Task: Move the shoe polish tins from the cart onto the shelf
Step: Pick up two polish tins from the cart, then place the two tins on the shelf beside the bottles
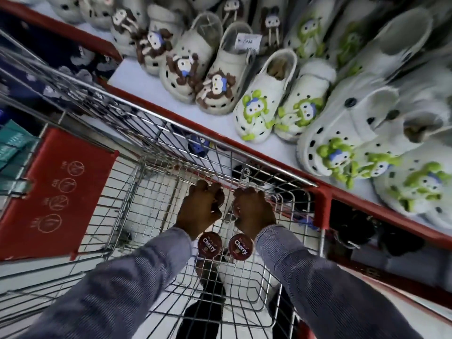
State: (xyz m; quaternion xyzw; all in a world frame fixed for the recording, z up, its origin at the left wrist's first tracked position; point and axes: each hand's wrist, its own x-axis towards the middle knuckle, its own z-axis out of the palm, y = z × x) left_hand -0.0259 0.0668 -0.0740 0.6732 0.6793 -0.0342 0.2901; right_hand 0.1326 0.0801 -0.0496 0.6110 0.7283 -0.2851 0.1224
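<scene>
Two dark red round shoe polish tins lie flat on the wire floor of the cart (127, 182), side by side: the left tin (209, 243) and the right tin (241, 246), both with "Cherry" lids facing up. Both my hands reach down into the cart just beyond them. My left hand (201, 207) is closed around a dark round tin, partly visible under the fingers. My right hand (253, 208) is curled over another tin, whose edge shows by the thumb. The white shelf (156, 91) with its red front edge runs diagonally above the cart.
The shelf holds rows of white clogs with brown charms (188, 67) and green charms (256, 111). A red child-seat flap (58, 192) stands at the cart's left. Dark shoes sit on a lower shelf (354, 231). White floor tiles show through the wire.
</scene>
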